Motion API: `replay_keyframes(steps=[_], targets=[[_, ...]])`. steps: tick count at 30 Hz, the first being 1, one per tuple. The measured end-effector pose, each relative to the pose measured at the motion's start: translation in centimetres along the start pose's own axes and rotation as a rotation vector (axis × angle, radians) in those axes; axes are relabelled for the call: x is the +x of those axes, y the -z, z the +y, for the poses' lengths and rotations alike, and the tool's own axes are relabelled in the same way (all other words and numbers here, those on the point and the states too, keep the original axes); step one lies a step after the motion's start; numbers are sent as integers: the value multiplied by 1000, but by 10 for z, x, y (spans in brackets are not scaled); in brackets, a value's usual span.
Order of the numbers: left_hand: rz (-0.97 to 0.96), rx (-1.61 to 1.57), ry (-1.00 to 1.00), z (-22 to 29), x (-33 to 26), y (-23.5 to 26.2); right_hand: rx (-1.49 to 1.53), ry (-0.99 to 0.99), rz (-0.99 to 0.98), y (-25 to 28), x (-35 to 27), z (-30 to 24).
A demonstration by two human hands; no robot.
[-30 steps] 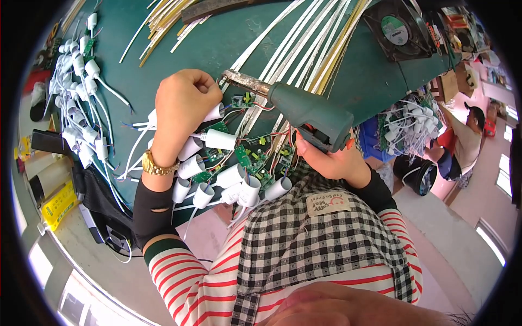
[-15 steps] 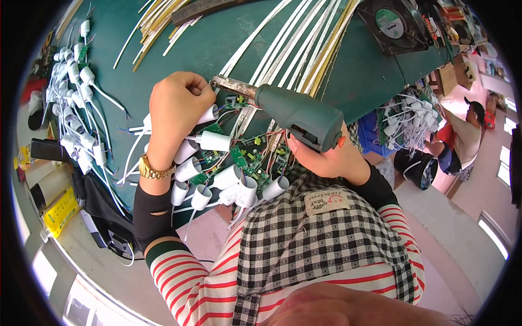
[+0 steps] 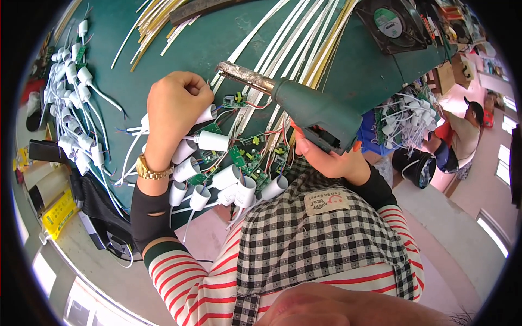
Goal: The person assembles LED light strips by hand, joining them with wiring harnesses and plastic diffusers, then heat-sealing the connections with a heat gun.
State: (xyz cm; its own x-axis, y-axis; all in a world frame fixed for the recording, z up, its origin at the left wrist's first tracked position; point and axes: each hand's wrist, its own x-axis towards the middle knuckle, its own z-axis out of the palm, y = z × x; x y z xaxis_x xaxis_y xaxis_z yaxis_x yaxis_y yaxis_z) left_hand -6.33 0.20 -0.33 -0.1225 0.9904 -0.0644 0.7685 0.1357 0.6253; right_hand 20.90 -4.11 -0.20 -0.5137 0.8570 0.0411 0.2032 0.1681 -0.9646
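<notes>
My right hand grips a dark green heat gun by its body, its scorched metal nozzle pointing left above the table. A small gap separates the nozzle from my left hand, whose fingers are pinched together; a tiny tip shows at them, too small to name. Below and beside that hand lie several white lamp sockets with cables. Small green circuit boards hang from thin coloured wires among the sockets. One more board sits under the nozzle.
A pile of white sockets with cables lies at the left. Long white and yellow strips stretch across the green table. A black fan stands far right, near a blue bin. Another person sits at the right.
The heat gun has shifted right and its nozzle slightly up, away from my left fingers. My left hand stays pinched in nearly the same place.
</notes>
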Motion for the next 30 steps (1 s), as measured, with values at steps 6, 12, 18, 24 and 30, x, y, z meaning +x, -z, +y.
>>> replay_keyframes(steps=[6,12,18,24,30], targets=[[-4,-14,0,1,-1,1,43,64,-53,5,-4,6],[-18,-1,9,1,-2,1,122,77,18,7,-12,10],[-12,-16,-12,-2,-3,1,323,-147,48,12,-19,7],[31,-115,-92,-5,-5,0,341,-100,130,12,-23,15],[-20,-169,-129,-9,-4,3,435,-111,130,11,-24,18]])
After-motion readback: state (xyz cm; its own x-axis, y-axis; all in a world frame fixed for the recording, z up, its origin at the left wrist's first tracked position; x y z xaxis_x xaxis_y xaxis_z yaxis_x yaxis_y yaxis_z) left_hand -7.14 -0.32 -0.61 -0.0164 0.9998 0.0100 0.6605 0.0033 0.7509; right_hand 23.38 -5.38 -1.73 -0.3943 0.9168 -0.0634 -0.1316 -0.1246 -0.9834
